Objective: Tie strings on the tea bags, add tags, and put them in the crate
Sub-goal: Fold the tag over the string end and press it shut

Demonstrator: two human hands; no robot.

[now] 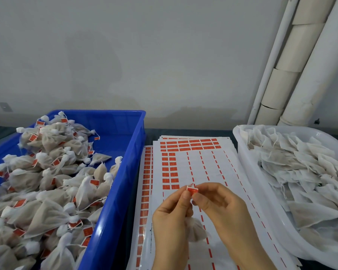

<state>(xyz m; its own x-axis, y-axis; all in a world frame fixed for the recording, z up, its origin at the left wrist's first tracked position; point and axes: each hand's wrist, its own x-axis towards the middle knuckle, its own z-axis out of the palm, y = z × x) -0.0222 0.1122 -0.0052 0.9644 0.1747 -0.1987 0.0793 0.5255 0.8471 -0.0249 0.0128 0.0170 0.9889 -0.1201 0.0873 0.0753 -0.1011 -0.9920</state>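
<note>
Both hands are up over the middle of the counter, meeting at one small red tag. The left hand pinches the tag's left edge between thumb and forefinger, and the right hand pinches its right edge in the same way, so each grip is closed on the tag and the tag sits folded between the fingertips. Just below them a filled tea bag hangs with its gathered top going up behind the left hand's curled lower fingers; I cannot tell which fingers carry it. Under the hands lies a spread of sticker sheets, white with rows of red labels: the top sheet keeps its labels along the far edge and in two columns down its left side, and the other columns show only thin red dashes. To the left stands the blue crate, its near wall just beside the sheets, heaped on its left side with tied tea bags, each knotted at the neck and many with a red tag showing. To the right a white tub holds a pile of flat, untied bags with loose strings trailing. Behind everything is a plain grey wall, and pale pipes run up the right corner at a slant.
</note>
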